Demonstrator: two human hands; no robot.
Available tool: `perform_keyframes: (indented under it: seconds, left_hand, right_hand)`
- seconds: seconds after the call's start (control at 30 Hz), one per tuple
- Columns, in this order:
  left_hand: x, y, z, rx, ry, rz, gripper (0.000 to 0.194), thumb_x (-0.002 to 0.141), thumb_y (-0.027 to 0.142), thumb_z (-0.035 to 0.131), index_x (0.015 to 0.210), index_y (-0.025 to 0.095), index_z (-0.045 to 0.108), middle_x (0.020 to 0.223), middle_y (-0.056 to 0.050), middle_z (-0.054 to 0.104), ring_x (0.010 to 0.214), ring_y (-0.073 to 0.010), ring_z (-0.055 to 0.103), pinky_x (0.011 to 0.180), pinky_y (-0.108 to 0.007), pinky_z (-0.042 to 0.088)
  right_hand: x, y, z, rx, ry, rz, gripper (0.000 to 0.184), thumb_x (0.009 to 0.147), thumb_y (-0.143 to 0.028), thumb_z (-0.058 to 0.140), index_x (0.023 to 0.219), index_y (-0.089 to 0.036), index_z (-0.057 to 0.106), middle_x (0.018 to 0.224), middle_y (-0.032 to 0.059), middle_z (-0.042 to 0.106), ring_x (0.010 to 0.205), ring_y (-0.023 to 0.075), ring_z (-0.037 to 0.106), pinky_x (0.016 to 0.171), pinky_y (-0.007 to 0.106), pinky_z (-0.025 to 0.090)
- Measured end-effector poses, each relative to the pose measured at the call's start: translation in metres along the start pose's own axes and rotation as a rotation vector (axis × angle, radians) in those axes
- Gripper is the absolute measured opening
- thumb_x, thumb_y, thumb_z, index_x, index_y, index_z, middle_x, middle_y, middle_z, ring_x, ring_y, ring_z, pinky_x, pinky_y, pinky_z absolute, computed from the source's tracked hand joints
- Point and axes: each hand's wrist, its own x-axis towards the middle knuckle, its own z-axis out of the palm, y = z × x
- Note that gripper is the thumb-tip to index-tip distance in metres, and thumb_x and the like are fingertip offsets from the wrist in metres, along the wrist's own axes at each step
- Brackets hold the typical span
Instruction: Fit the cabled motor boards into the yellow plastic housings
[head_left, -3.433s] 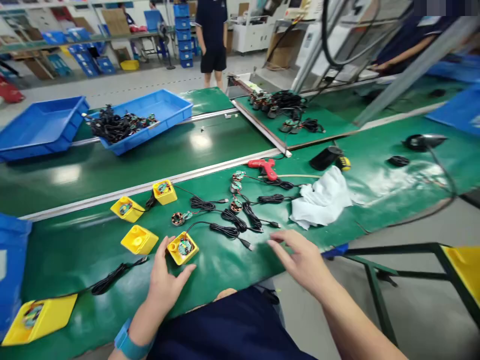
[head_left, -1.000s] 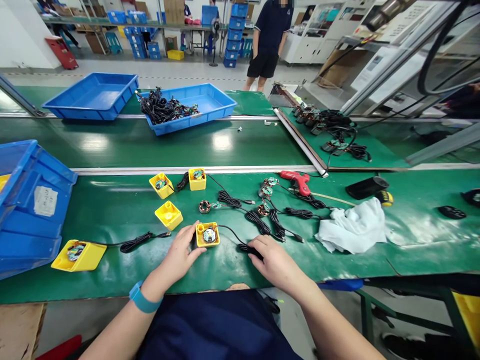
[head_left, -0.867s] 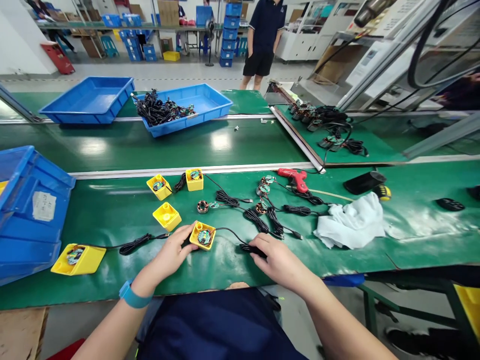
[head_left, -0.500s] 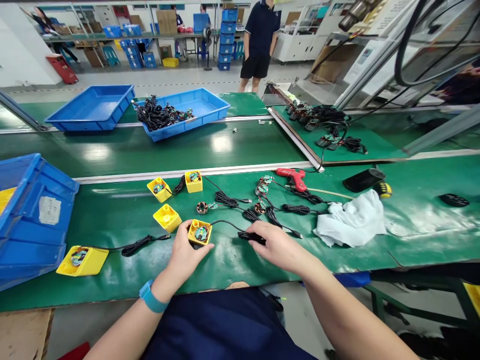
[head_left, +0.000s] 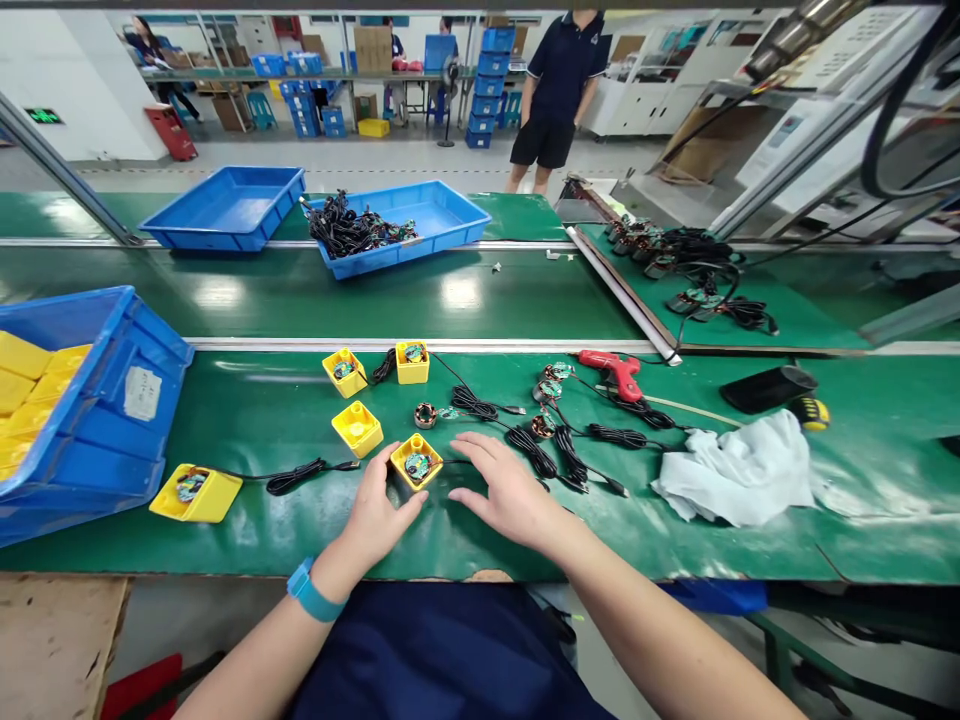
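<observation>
My left hand (head_left: pixel 381 508) grips a yellow plastic housing (head_left: pixel 429 447) by its left side, thumb at the front corner. A small green circuit board (head_left: pixel 417 466) with wires sits inside that housing. Just to the right, my right hand (head_left: pixel 510 488) is open, thumb and fingers apart, holding nothing. A black cable runs from the housing behind this hand, which hides part of it. Behind the housing are an empty yellow housing (head_left: pixel 357 430) and a copper-wound ring (head_left: pixel 425 415) wired to a small board. Another filled housing (head_left: pixel 217 497) lies at the left with its cable bundle (head_left: pixel 296 476).
A blue bin (head_left: pixel 161 420) of yellow housings stands at the left. Bundled cables (head_left: pixel 532 450), a red glue gun (head_left: pixel 611 370), a white cloth (head_left: pixel 731 470) and a black cylinder (head_left: pixel 765 388) lie to the right. Blue trays (head_left: pixel 225 240) stand at the back; a person (head_left: pixel 562 90) stands beyond.
My right hand has let go of the black cable bundle, moved left towards the housing and opened. My left hand still holds the housing. The camera view has shifted left.
</observation>
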Motion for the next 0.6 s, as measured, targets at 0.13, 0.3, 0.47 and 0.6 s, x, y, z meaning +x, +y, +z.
perform_keyframes:
  seconds: [0.13, 0.3, 0.47, 0.6]
  left_hand:
    - [-0.009, -0.011, 0.001, 0.017, 0.031, 0.0, 0.078, 0.082, 0.033, 0.081, 0.148, 0.025, 0.042, 0.144, -0.014, 0.06, 0.133, -0.0325, 0.061, 0.112, -0.053, 0.05]
    - [-0.003, -0.01, 0.005, 0.047, 0.031, 0.018, 0.09, 0.071, 0.035, 0.092, 0.146, 0.025, 0.044, 0.142, -0.014, 0.061, 0.132, -0.0359, 0.061, 0.11, -0.056, 0.051]
    - [0.004, -0.005, 0.003, 0.039, 0.0, 0.042, 0.063, 0.079, 0.025, 0.081, 0.136, 0.023, 0.053, 0.128, -0.011, 0.067, 0.122, -0.0318, 0.064, 0.106, -0.053, 0.053]
    - [0.004, -0.01, -0.003, 0.017, -0.061, 0.073, 0.061, 0.082, 0.024, 0.076, 0.139, 0.023, 0.053, 0.134, -0.013, 0.065, 0.127, -0.0325, 0.062, 0.108, -0.055, 0.051]
  right_hand:
    - [0.018, -0.005, 0.01, 0.141, -0.043, -0.029, 0.075, 0.087, -0.024, 0.08, 0.154, -0.023, 0.048, 0.158, 0.0174, 0.049, 0.148, 0.0336, 0.047, 0.122, 0.056, 0.043]
    - [0.032, -0.004, 0.017, 0.284, -0.098, -0.025, 0.087, 0.082, -0.019, 0.082, 0.159, -0.025, 0.042, 0.16, 0.0163, 0.047, 0.149, 0.0329, 0.046, 0.12, 0.053, 0.046]
    - [0.036, -0.003, 0.018, 0.341, -0.11, -0.013, 0.08, 0.08, -0.016, 0.082, 0.153, -0.025, 0.05, 0.152, 0.0154, 0.055, 0.132, 0.0318, 0.061, 0.108, 0.05, 0.057]
    - [0.038, -0.005, 0.016, 0.35, -0.137, 0.04, 0.08, 0.078, -0.017, 0.082, 0.151, -0.025, 0.051, 0.153, 0.0169, 0.053, 0.087, 0.0195, 0.071, 0.089, 0.044, 0.063]
